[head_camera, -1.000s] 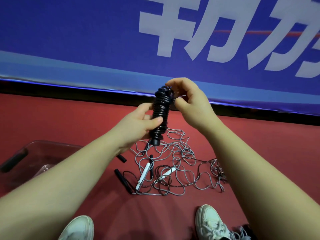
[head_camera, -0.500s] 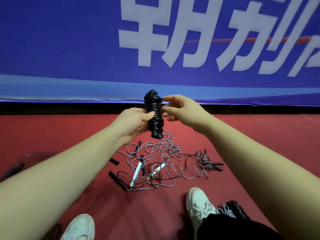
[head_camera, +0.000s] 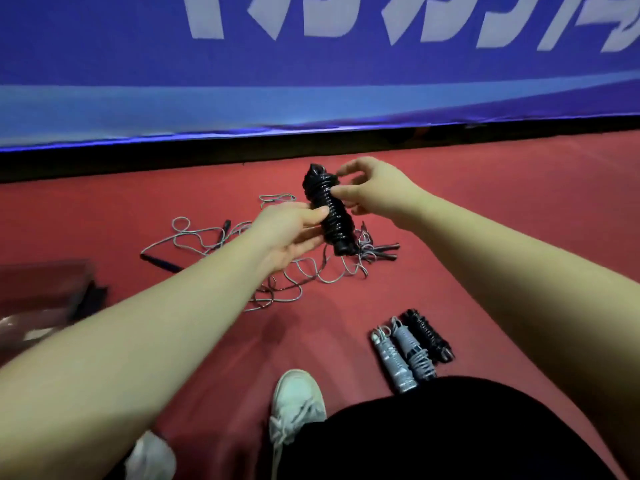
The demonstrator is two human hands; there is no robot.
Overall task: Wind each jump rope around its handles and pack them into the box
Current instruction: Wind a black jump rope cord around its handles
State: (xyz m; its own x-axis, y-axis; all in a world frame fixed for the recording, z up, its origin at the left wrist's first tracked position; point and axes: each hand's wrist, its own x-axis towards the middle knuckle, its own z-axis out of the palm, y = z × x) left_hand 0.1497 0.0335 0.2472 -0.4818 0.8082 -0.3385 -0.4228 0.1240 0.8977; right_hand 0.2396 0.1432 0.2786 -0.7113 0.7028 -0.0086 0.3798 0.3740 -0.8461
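Both forearms are bare down to the left hand (head_camera: 287, 233) and right hand (head_camera: 374, 192). Black fabric (head_camera: 450, 431) covers one leg. A white lace-up sneaker (head_camera: 294, 400) shows white laces, and a second white sneaker (head_camera: 150, 455) is blurred.

Red floor (head_camera: 519, 188), blue banner (head_camera: 311, 81) behind

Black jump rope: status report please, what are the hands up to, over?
Left hand grips the wound black jump rope mid-air. Right hand pinches its top end. Box sits left, not yet reached. Loose ropes tangled on floor below.
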